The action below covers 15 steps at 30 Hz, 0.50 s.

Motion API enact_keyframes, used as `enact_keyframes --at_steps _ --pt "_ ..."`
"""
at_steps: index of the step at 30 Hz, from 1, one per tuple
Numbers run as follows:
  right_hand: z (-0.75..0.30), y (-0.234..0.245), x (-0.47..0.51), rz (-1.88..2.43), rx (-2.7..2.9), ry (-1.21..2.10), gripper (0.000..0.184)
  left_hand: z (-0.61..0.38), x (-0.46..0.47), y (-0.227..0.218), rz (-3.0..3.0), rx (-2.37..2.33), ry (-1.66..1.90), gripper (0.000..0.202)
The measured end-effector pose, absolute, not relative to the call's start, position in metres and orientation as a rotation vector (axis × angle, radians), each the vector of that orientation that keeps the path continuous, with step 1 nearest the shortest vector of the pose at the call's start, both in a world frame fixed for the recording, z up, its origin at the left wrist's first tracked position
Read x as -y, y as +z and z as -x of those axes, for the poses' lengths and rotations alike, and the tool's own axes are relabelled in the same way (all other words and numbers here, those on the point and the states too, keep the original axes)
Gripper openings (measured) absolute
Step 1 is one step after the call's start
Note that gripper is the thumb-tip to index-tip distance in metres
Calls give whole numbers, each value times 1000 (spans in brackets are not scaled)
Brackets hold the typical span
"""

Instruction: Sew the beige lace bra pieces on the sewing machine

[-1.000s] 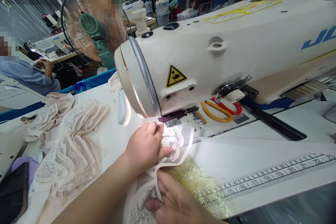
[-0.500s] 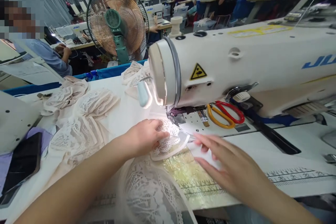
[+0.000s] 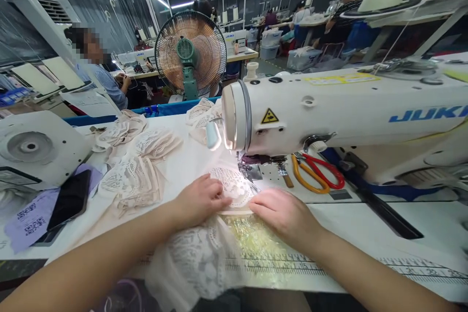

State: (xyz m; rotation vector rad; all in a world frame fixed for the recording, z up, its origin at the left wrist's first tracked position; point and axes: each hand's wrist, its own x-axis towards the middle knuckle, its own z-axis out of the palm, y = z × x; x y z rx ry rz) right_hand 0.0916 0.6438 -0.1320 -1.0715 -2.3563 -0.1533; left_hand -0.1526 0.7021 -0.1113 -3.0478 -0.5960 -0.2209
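A cream lace piece (image 3: 231, 186) lies under the lit needle area of a white JUKI sewing machine (image 3: 285, 117). My left hand (image 3: 201, 198) is closed on its left side, thumb and fingers gripping the fabric. On the right edge of the same piece, my right hand (image 3: 281, 209) is closed in a pinch. A thin metal strip shows just above the right fingers; I cannot tell what it belongs to. From beneath my left hand a blurred length of sheer lace (image 3: 193, 263) hangs over the table's front edge.
Folded lace pieces (image 3: 133, 180) are heaped on the left, near a black phone (image 3: 69, 200) and a purple paper (image 3: 32, 219). Red-and-yellow-handled scissors (image 3: 310, 175) and a small brush (image 3: 287, 178) rest by the machine. Behind stand a fan (image 3: 190, 53) and co-workers.
My right hand, previously apart with fingers spread, has come in and closed on the lace edge. My left hand keeps its hold. The camera view has tilted up and turned left.
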Motion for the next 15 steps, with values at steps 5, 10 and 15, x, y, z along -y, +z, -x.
enact_keyframes --at_steps 5,10,15 --pt "-88 -140 -641 1058 2389 -149 18 136 -695 -80 3076 460 -282 28" --pt "-89 -135 -638 1045 2382 -128 21 117 -681 -97 3112 460 -369 41" --pt "-90 -135 -639 1031 2349 -144 22 117 -695 -117 3108 414 -382 39"
